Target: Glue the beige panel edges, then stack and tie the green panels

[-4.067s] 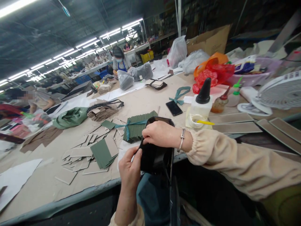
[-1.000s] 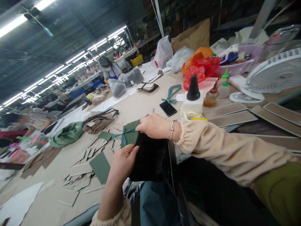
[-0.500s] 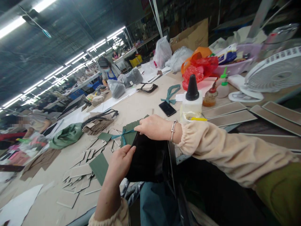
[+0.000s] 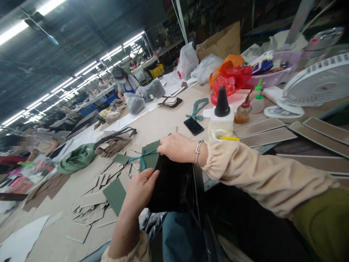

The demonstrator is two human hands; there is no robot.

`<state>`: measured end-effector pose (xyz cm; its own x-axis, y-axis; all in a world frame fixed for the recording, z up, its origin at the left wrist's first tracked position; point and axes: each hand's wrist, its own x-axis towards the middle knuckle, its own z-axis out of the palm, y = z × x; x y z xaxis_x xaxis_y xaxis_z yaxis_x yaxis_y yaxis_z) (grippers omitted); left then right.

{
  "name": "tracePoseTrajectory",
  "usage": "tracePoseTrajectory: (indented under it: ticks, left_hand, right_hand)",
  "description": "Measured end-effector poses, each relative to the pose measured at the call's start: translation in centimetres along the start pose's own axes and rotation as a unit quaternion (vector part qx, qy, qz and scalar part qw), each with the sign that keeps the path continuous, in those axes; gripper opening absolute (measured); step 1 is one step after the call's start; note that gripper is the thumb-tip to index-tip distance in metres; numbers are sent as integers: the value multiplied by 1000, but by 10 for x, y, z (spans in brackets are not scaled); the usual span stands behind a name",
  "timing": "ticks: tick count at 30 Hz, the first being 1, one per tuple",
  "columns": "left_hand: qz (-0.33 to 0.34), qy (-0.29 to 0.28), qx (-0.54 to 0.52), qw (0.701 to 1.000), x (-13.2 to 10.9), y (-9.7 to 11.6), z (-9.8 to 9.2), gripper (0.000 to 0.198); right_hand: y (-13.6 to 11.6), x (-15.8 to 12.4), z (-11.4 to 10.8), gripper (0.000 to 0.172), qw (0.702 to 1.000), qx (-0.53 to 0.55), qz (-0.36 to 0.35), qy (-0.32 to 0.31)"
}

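A black piece of fabric or soft leather [image 4: 171,187] hangs over the table's near edge toward my lap. My left hand [image 4: 141,187] pinches its left edge between thumb and fingers. At its upper edge my right hand [image 4: 174,147], with a metal bangle at the wrist, grips the same black piece. Just beyond both hands lies a stack of green strips [image 4: 149,154] bound with a teal tie [image 4: 141,157]. A flat green panel [image 4: 115,195] rests left of my left hand. The underside of the black piece is hidden.
Loose beige panels [image 4: 91,203] are scattered to the left. Ahead lie a black phone [image 4: 193,126] and a white bottle with a black nozzle [image 4: 222,120]. A white fan [image 4: 319,82] stands at the right, near long beige panels [image 4: 267,137]. Co-workers sit farther off.
My right hand has shifted very slightly along the upper edge of the black piece. My left hand keeps its pinch, barely moved. The table items stay put.
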<state>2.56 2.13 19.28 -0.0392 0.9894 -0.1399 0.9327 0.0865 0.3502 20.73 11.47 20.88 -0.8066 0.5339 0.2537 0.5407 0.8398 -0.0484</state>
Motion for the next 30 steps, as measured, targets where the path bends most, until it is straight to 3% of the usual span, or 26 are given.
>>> tracePoseTrajectory:
  ticks: [7,12,17,23,30]
  left_hand:
    - [63,-40,97,993,13,18,-13,37]
    - [53,34,165,984,38,36,-8,35]
    - [29,56,134,989,41,35,0,37]
    - [21,55,101,993,38,30,0,37]
    - [26,47,95,994,39,35,1,37]
  right_hand:
    - [3,3,1,26,1000,1,11,4]
    - [7,-1,2,19,1000,8,20,7]
    - [11,-13,4,22,998,11,37,52]
    - [12,-15,3,13,995,15,78,53]
    - [10,-11,2,15,991,24,116,54]
